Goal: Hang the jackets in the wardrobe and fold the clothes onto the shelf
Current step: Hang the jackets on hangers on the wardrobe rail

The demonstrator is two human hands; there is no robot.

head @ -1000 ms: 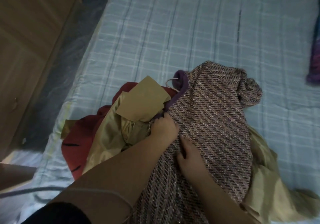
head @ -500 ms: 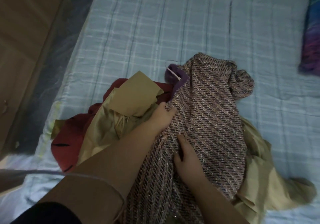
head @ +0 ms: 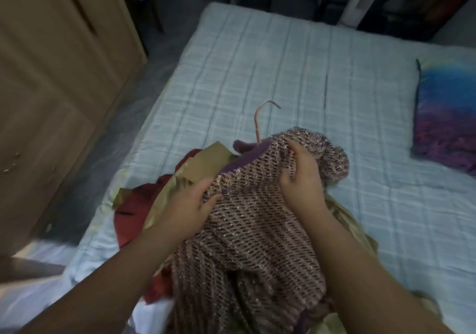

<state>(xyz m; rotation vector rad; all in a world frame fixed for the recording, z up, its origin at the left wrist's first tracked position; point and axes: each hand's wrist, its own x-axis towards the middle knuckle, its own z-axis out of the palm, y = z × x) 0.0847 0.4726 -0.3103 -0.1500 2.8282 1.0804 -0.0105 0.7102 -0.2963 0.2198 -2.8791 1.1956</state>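
A pink and purple tweed jacket (head: 255, 230) with purple lining sits on a hanger whose pink hook (head: 260, 117) sticks up above the collar. My left hand (head: 192, 210) grips the jacket's left front edge. My right hand (head: 301, 179) grips its right shoulder. The jacket is lifted a little above a pile of clothes on the bed: a tan garment (head: 206, 163) and a red garment (head: 134, 210) lie under it to the left.
The bed (head: 283, 70) has a light blue checked sheet. A wooden wardrobe (head: 51, 75) with shut doors stands to the left across a narrow strip of floor. A blue and purple pillow (head: 445, 117) lies at the right. Dark furniture stands behind the bed.
Both hands have moved up the jacket, the right one to its shoulder. The jacket has risen and the hanger hook now stands upright. The view has tilted up.
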